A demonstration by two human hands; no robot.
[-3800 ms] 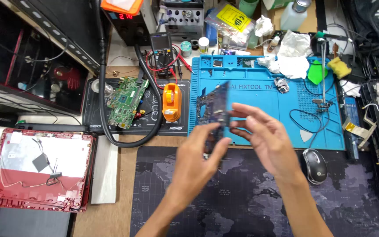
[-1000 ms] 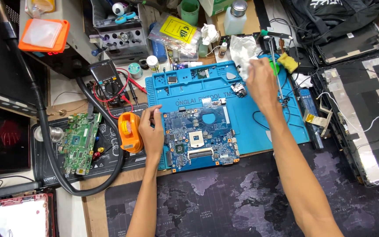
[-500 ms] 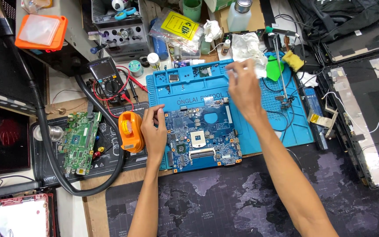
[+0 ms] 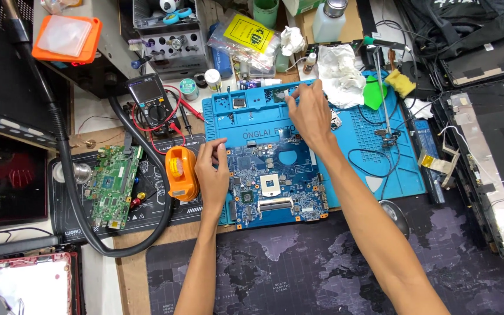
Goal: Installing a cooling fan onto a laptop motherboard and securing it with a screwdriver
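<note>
A blue laptop motherboard (image 4: 278, 184) lies flat on the blue silicone work mat (image 4: 374, 157). My left hand (image 4: 212, 172) rests on the board's left edge, fingers curled over it, next to an orange tape-measure-like tool (image 4: 181, 173). My right hand (image 4: 309, 111) reaches over the mat's far compartments, fingertips pinched at a small part near the top edge. What it pinches is too small to tell.
A green circuit board (image 4: 113, 185) sits on a black mat at left with a multimeter (image 4: 150, 99) and thick black hose (image 4: 71, 181). White tissue (image 4: 342, 73), a bottle (image 4: 329, 18), and a green pick (image 4: 374, 96) lie behind. Laptop shell (image 4: 497, 163) at right; red one lower left.
The motherboard, earlier held up in both hands, now lies on the mat. My right hand has moved left along the mat's far edge from the tissue area to the small compartments.
</note>
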